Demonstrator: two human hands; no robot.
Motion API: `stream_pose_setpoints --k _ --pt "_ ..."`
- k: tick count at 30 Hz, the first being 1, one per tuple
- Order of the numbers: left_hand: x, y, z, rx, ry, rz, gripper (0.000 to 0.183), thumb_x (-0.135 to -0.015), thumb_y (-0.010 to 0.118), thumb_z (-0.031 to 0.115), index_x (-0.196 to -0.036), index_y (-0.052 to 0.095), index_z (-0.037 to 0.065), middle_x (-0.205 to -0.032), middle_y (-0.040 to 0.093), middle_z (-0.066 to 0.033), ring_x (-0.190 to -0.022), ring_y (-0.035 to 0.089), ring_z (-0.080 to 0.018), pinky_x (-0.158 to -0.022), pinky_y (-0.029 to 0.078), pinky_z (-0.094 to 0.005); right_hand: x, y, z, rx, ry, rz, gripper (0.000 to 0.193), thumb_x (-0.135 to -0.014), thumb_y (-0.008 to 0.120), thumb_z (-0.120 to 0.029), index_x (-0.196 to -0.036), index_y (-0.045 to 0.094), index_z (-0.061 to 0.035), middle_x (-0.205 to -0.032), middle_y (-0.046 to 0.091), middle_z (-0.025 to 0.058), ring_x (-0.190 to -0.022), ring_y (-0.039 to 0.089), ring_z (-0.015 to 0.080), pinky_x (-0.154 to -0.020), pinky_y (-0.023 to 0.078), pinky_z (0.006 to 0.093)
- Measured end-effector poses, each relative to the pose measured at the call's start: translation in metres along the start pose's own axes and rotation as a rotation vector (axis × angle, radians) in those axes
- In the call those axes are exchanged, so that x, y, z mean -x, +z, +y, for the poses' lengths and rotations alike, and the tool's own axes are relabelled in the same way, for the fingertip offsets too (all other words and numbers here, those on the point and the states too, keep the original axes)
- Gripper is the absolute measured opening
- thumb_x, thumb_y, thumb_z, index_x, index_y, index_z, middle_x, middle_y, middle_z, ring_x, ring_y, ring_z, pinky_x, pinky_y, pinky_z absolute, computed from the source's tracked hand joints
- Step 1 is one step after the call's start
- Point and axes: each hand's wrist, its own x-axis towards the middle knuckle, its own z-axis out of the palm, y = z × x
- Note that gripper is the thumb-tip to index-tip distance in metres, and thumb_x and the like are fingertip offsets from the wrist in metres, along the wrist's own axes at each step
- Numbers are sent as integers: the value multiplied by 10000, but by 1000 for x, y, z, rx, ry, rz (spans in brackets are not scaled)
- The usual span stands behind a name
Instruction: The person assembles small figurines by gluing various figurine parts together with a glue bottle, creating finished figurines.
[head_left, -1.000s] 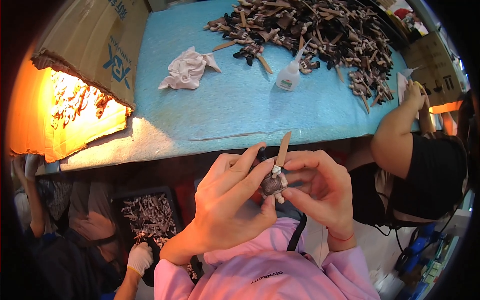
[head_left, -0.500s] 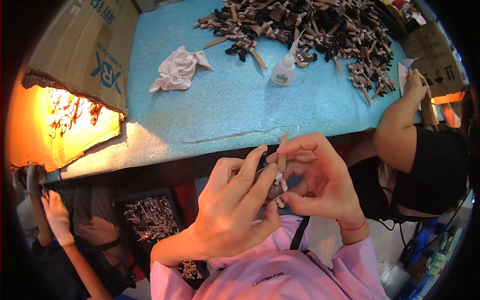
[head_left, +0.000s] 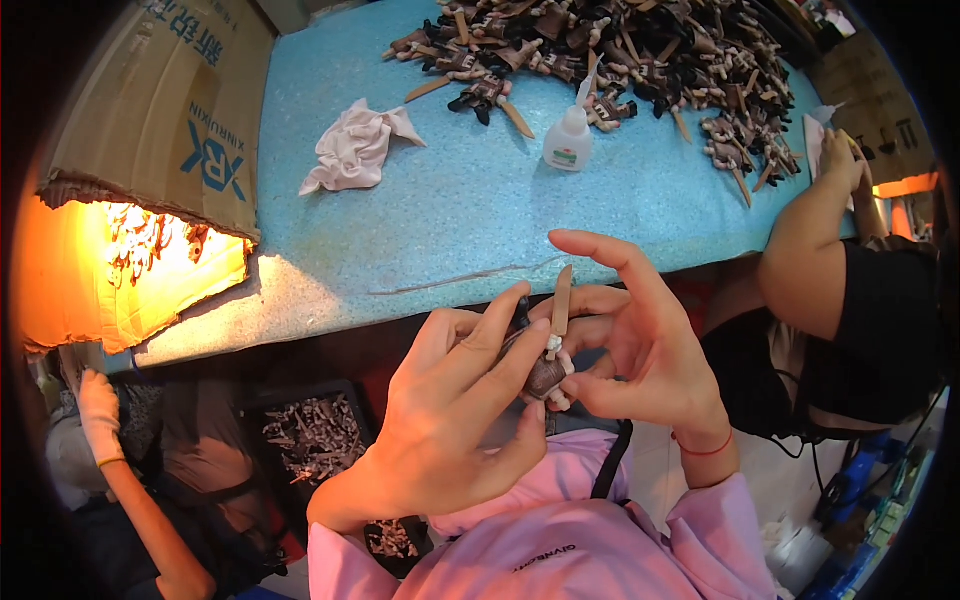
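A small figurine [head_left: 547,376] with a brown body, pale arms and black boots is pinched in the fingers of my left hand [head_left: 450,410], just off the table's near edge. A flat tan sword-shaped piece [head_left: 563,300] points up from its white hand part. My right hand [head_left: 640,350] presses its thumb against the figurine's side, its other fingers curl behind, and its index finger is stretched upward. Part of the figurine is hidden by my left fingers. Beyond my hands, a white glue bottle [head_left: 568,142] with a thin nozzle stands upright on the blue table [head_left: 450,215].
A large pile of similar figurines [head_left: 650,60] covers the far right. A crumpled pink cloth [head_left: 356,147] lies left of the bottle. A cut-open cardboard box [head_left: 160,110] holds lit small parts. A dark tray [head_left: 310,440] sits below. Co-workers' arms [head_left: 150,520] show at both sides.
My right index finger has lifted off the sword-shaped piece and straightened upward. The figurine has shifted slightly left. The co-worker's hand at the left has moved a little.
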Motion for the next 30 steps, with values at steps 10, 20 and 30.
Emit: stream_pose_setpoints --k 10,20,30 --pt "0 6 -1 -78 19 45 575 -492 622 -13 -1066 597 -44 -1109 574 -224 -770 536 -269 -696 460 -319 1 2 -1 40 -47 -5 876 -700 534 134 -1419 118 -141 -1052 540 109 -884 603 153 -679 507 221" --pt "11 6 -21 1173 -548 55 515 -705 562 -45 -1207 466 -108 -1155 546 -209 -936 584 -239 -845 457 -323 9 -9 1 123 -52 68 787 -738 564 65 -1400 147 -18 -1026 588 183 -881 632 225 -635 518 222" --pt "11 22 -19 1704 -615 -34 557 -831 437 273 -1234 410 -110 -1188 470 -306 -934 579 -347 -780 477 -414 12 -3 18 647 -526 397 501 -714 670 10 -1187 507 -9 -887 575 82 -752 575 128 -577 458 209"
